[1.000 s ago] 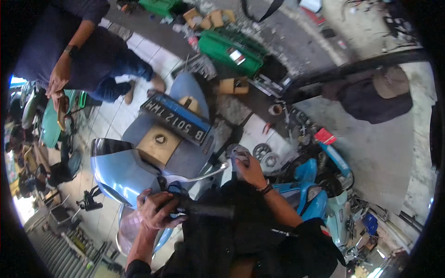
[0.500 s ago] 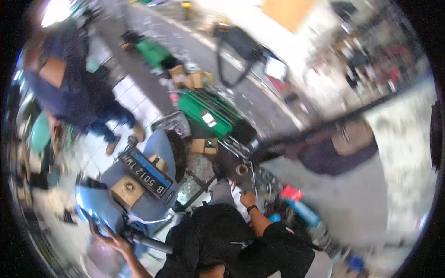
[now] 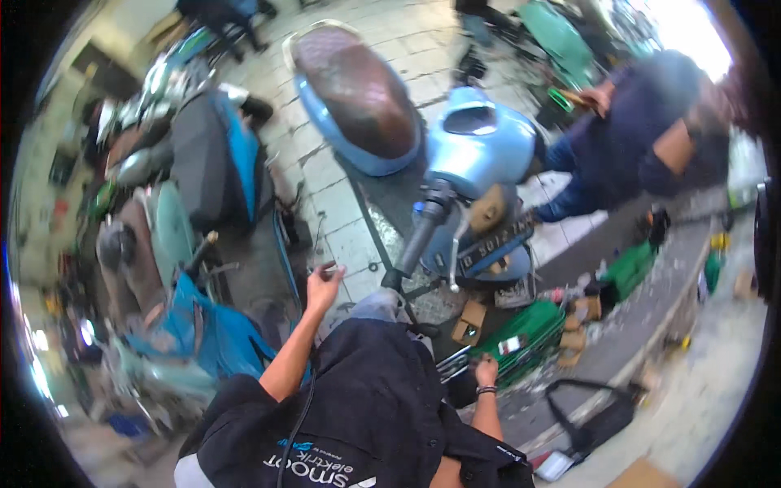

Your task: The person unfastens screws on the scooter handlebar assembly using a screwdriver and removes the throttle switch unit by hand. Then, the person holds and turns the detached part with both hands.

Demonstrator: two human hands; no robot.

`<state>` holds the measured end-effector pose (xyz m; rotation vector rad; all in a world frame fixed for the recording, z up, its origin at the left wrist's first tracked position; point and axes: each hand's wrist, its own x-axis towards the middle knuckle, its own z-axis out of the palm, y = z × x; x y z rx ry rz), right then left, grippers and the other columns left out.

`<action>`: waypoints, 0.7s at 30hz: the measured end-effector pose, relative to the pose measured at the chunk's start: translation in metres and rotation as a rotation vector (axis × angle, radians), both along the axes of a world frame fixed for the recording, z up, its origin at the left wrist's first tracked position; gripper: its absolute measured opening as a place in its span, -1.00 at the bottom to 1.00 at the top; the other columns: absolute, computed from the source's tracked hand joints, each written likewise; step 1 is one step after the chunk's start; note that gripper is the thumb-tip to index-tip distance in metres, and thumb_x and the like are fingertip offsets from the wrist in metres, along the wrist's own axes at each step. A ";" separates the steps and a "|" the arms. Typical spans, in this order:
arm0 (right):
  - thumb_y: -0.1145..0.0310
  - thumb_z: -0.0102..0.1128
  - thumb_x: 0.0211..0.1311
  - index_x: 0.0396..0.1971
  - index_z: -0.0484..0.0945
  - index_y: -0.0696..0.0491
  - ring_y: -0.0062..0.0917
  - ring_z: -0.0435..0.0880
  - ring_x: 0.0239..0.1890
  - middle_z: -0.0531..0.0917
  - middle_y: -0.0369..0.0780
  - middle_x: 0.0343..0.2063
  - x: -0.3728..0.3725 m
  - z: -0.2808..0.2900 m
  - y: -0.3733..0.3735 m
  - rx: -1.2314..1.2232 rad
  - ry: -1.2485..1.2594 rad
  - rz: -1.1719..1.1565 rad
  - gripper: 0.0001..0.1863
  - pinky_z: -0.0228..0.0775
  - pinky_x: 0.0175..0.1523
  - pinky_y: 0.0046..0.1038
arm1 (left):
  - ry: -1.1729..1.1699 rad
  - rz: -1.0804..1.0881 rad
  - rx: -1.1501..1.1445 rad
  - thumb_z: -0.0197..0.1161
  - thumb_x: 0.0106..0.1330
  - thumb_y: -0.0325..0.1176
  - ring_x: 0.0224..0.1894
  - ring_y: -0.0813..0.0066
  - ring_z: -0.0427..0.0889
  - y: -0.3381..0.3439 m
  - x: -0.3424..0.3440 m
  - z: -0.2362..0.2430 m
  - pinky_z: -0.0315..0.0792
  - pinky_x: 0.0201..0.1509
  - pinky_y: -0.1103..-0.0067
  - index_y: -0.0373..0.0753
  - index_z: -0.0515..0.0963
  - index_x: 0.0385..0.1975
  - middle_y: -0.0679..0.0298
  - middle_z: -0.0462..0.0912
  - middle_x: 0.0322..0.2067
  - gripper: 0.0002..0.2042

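Where both gripped handlebar before, left hand lifted, half-curled; right hand unclear.

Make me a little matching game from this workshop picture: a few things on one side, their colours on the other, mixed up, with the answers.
Things:
1. scooter seat
2. scooter body
3. crate on the ground
4. handlebar grip

Colours:
A. green
B. black
C. brown
D. light blue

Pairs: 1-C, 2-D, 3-A, 4-B.

The left hand is raised and open beside the handlebar grip, touching nothing. The right hand is low, next to the crate; whether it holds anything cannot be told.
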<state>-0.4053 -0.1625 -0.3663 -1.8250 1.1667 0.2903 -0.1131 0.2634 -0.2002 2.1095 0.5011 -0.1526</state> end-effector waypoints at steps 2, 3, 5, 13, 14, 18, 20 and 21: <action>0.21 -0.13 0.58 -0.05 0.57 0.30 -0.13 0.67 -0.12 0.68 0.07 -0.11 0.042 0.028 -0.026 -0.301 -0.245 -0.069 -0.57 0.49 -0.01 -0.21 | -0.048 0.020 -0.188 0.49 0.24 -0.10 -0.01 0.29 0.67 -0.042 -0.018 0.057 0.51 0.11 0.39 -0.38 0.53 0.12 0.04 0.69 -0.02 -0.42; 0.20 -0.17 0.60 -0.11 0.57 0.32 -0.13 0.62 -0.09 0.66 0.08 -0.10 0.084 0.068 -0.029 -0.509 -0.358 -0.062 -0.54 0.41 0.11 -0.20 | -0.177 -0.045 -0.184 0.41 0.32 -0.17 0.05 0.27 0.64 -0.064 -0.019 0.091 0.48 0.17 0.38 -0.32 0.49 0.19 0.05 0.66 0.02 -0.47; 0.18 -0.22 0.62 -0.07 0.51 0.32 -0.13 0.59 0.07 0.60 0.09 0.04 0.185 0.176 -0.017 -0.859 -0.792 -0.038 -0.54 0.32 0.26 -0.26 | -0.436 -0.217 -0.335 0.39 0.30 -0.16 0.18 0.21 0.54 -0.098 -0.007 0.143 0.38 0.28 0.32 -0.27 0.42 0.24 0.04 0.56 0.13 -0.43; 0.20 -0.43 0.60 0.14 0.33 0.27 -0.03 0.38 0.36 0.39 0.16 0.29 0.326 0.283 0.107 -0.417 -1.243 0.641 -0.52 0.13 0.45 -0.06 | -0.840 -0.341 -0.311 0.38 0.26 -0.08 0.26 0.00 0.44 -0.117 0.038 0.173 0.30 0.34 0.20 -0.23 0.44 0.21 0.03 0.45 0.24 -0.42; 0.20 -0.43 0.60 0.14 0.33 0.27 -0.03 0.38 0.36 0.39 0.16 0.29 0.334 0.282 0.117 -0.401 -1.235 0.664 -0.52 0.13 0.45 -0.06 | -0.804 -0.332 -0.308 0.36 0.28 -0.08 0.23 0.01 0.48 -0.092 0.037 0.165 0.33 0.31 0.22 -0.25 0.46 0.19 0.03 0.50 0.20 -0.44; 0.11 -0.44 0.62 0.21 0.26 0.29 0.02 0.31 0.39 0.40 0.14 0.22 0.356 0.280 0.190 -0.501 -1.194 0.376 -0.46 0.10 0.48 -0.03 | -0.299 -0.099 -0.316 0.25 0.40 -0.12 0.05 0.02 0.64 0.012 0.017 0.069 0.48 0.16 0.31 -0.29 0.48 0.16 -0.02 0.65 0.01 -0.54; 0.08 -0.43 0.62 0.22 0.21 0.29 0.08 0.26 0.41 0.38 0.16 0.21 0.373 0.283 0.231 -0.413 -1.383 0.368 -0.44 0.01 0.54 0.08 | 0.025 -0.017 -0.184 0.19 0.45 -0.12 0.01 0.00 0.66 0.060 -0.016 0.022 0.50 0.10 0.29 -0.27 0.51 0.14 -0.03 0.67 -0.03 -0.59; 0.08 -0.43 0.62 0.22 0.21 0.29 0.08 0.26 0.41 0.38 0.16 0.21 0.384 0.275 0.250 -0.394 -1.374 0.370 -0.44 0.01 0.54 0.08 | 0.124 -0.025 -0.053 0.16 0.47 -0.11 0.01 -0.02 0.66 0.087 -0.031 0.001 0.50 0.09 0.27 -0.26 0.53 0.11 -0.03 0.68 -0.04 -0.61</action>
